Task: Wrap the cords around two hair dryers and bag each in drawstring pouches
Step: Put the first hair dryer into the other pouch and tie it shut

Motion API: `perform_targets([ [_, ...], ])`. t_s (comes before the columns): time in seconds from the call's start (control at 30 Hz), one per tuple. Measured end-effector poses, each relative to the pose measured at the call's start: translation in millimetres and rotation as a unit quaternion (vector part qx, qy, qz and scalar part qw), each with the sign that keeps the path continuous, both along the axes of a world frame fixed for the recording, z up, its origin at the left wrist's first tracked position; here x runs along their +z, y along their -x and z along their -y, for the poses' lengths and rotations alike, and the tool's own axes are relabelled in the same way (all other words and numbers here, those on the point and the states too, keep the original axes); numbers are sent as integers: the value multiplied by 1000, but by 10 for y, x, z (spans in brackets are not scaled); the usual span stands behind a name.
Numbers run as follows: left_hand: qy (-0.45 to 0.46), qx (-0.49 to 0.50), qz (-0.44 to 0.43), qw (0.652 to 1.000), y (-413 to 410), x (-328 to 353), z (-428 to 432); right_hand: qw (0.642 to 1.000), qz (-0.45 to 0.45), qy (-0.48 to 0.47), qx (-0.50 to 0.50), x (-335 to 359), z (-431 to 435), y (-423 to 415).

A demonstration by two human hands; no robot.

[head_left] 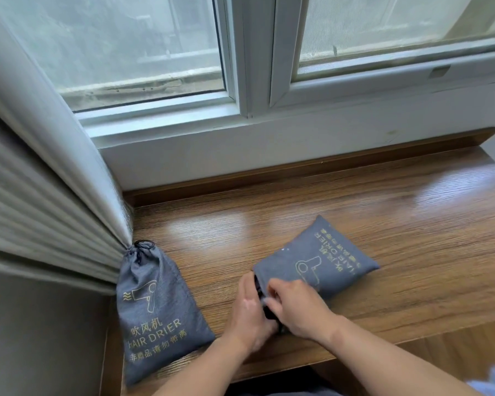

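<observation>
Two grey drawstring pouches printed with a gold hair dryer and "HAIR DRIER" lie on the wooden table (355, 195). The left pouch (157, 310) is full, its mouth cinched shut at the far end against the curtain. The right pouch (317, 258) lies with its mouth toward me. My left hand (249, 318) and my right hand (297, 307) grip that mouth from either side, fingers closed on the fabric and on something black, cord or drawstring, I cannot tell which. No hair dryer shows; the contents of both pouches are hidden.
A grey pleated curtain (40, 224) hangs at the left and touches the left pouch. A white window frame (246, 81) and sill rise behind the table. The table's front edge runs just below my wrists.
</observation>
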State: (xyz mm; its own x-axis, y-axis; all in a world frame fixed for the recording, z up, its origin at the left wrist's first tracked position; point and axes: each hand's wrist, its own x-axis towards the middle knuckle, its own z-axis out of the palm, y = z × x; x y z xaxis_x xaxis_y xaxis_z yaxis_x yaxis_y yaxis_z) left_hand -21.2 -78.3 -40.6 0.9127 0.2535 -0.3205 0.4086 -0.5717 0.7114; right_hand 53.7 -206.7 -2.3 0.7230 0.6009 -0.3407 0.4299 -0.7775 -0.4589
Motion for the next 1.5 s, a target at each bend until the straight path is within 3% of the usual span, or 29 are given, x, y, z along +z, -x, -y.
perform_targets([
  [0.23,50,72,-55,995,-39,-9,-15,996,-50,-66,14,-70,20,98],
  [0.4,89,17,-96,991,0,-114,-206,998,-25,-43,-39,-208,149,137],
  [0.47,62,-23,-106,992,27,-157,-334,998,-8,2,-65,-238,187,214],
  [0.6,-100,-87,-80,988,30,-182,-470,992,8,87,-92,-299,146,373],
  [0.67,-130,-110,-66,983,-3,-224,-494,989,12,100,-106,-331,104,408],
  [0.97,-86,-137,-72,984,-195,-337,-296,991,-2,31,-128,-479,261,211],
  [1.1,-59,-135,-88,985,-257,-232,-322,984,-5,-43,-172,-527,261,156],
  [1.2,-23,-83,-89,992,-245,-120,-273,975,3,-85,-205,-544,209,81],
  [1.33,9,80,-72,994,-210,-152,-375,949,-2,-116,-295,-518,270,-88],
  [1.5,38,189,-100,976,-224,-64,-390,931,-70,-7,-358,-510,442,-220],
])
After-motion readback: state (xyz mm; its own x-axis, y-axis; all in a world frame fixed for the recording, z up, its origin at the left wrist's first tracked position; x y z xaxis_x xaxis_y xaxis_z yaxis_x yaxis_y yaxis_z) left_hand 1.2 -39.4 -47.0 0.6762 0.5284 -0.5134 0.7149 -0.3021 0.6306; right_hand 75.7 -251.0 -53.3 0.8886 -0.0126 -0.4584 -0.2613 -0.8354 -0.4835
